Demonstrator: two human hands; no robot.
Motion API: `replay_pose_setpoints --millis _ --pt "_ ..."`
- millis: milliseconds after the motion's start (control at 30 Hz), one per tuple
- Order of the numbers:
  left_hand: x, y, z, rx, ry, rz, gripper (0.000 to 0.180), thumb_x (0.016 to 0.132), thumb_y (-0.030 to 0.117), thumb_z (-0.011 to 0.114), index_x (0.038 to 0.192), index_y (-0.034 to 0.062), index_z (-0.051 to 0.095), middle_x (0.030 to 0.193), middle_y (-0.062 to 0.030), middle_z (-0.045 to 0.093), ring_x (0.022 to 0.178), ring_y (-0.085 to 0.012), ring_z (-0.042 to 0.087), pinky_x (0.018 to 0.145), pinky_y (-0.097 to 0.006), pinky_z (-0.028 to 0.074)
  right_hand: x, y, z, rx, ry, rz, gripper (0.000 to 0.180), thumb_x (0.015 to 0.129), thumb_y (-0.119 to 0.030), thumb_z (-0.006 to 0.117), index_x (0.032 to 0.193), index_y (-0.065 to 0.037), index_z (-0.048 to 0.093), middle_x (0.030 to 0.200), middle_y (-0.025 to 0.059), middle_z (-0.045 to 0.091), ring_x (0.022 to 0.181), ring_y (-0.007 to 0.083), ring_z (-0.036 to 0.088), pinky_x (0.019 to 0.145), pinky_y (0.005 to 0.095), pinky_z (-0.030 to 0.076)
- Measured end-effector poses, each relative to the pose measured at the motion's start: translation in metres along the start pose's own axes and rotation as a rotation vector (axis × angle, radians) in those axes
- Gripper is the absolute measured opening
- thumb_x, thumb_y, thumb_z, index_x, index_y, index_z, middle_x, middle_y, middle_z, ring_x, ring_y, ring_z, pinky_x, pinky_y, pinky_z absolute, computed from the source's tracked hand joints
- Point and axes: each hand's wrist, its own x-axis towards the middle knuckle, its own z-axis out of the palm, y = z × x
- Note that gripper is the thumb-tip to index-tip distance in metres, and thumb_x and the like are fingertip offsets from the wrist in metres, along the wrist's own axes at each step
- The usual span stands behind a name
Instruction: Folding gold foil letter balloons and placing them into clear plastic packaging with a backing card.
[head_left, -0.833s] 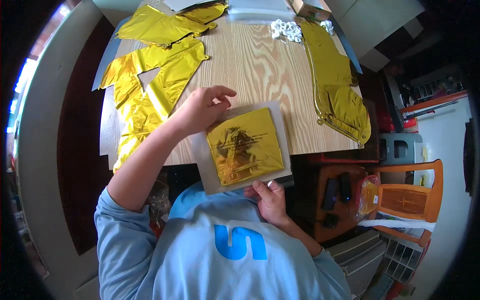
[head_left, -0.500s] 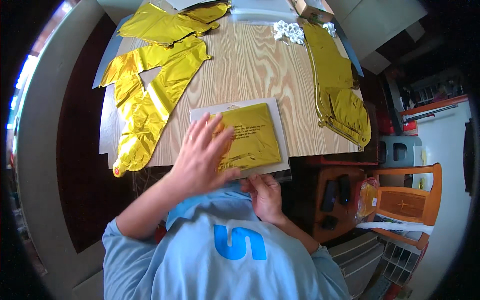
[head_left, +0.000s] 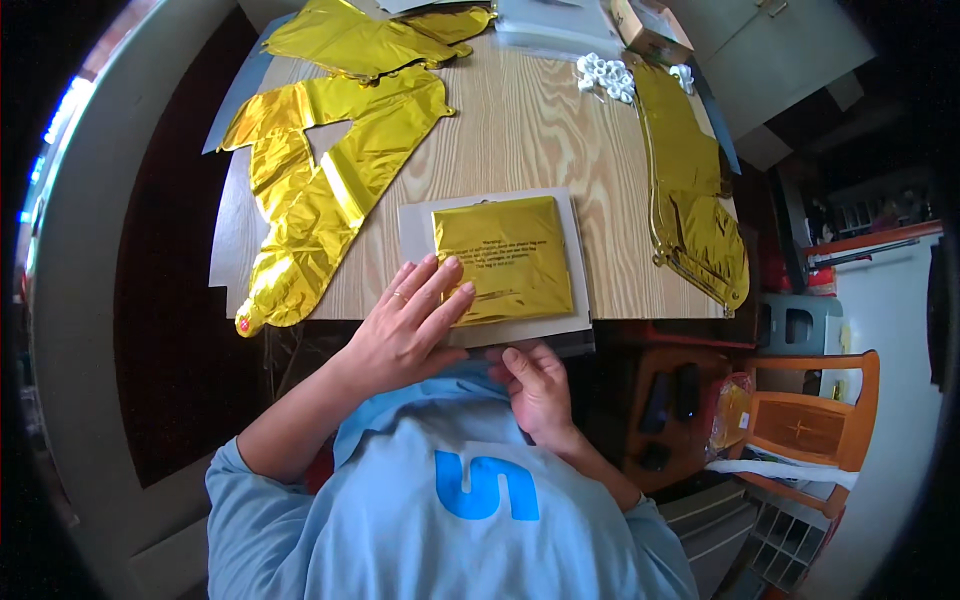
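Observation:
In front of me at the table's near edge lies a folded gold foil balloon [head_left: 505, 295] with dark print across it. It rests on a grey backing card [head_left: 418, 235], apparently inside a clear plastic bag [head_left: 577, 341] whose flap hangs past the table edge. My left hand [head_left: 403, 325] lies flat with fingers stretched out on the left lower part of the package. My right hand [head_left: 537, 385] pinches the bag's near edge between thumb and fingers, just below the card. Part of that grip is hidden by the thumb.
Unfolded gold foil balloons [head_left: 300, 220] spread over the table's left side; another [head_left: 685, 170] lies along the right. At the far side are white curled ribbons [head_left: 606, 78], a stack of clear bags [head_left: 555, 25] and a cardboard box [head_left: 652, 30]. A wooden chair [head_left: 810, 425] stands right.
My left hand has settled from a blurred, raised pose onto the package. The right hand keeps its pinch at the near edge. The whole view has shifted slightly.

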Motion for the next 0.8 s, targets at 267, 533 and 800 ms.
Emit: replay_pose_setpoints --millis 267,533,800 --pt "0.001 -0.007 0.000 -0.075 0.039 -0.024 0.089 0.077 0.032 0.082 0.152 0.0086 0.041 0.156 -0.0211 0.040 0.145 -0.0434 0.037 0.118 -0.058 0.030 0.000 -0.002 0.009 -0.174 -0.099 0.078 0.027 0.104 -0.026 0.061 0.114 -0.004 0.071 0.098 0.0067 0.073 0.085 0.0137 0.068 0.079 0.0303 0.057" --pt "0.004 -0.010 -0.004 -0.133 0.002 -0.020 0.083 0.079 0.023 0.081 0.150 0.0040 0.042 0.152 -0.0207 0.045 0.146 -0.0421 0.036 0.121 -0.057 0.027 -0.001 -0.004 0.004 -0.146 -0.122 0.160 0.022 0.102 -0.015 0.060 0.115 0.001 0.068 0.110 0.0121 0.071 0.096 0.0212 0.069 0.084 0.0344 0.057" --pt "0.023 0.007 -0.003 0.029 0.074 -0.007 0.073 0.078 0.035 0.082 0.141 0.0083 0.054 0.145 -0.0187 0.051 0.140 -0.0410 0.044 0.118 -0.059 0.031 0.003 -0.027 -0.017 -0.103 0.029 -0.053 0.030 0.104 -0.021 0.057 0.120 0.003 0.062 0.107 0.0202 0.071 0.089 0.0237 0.071 0.085 0.0358 0.057"
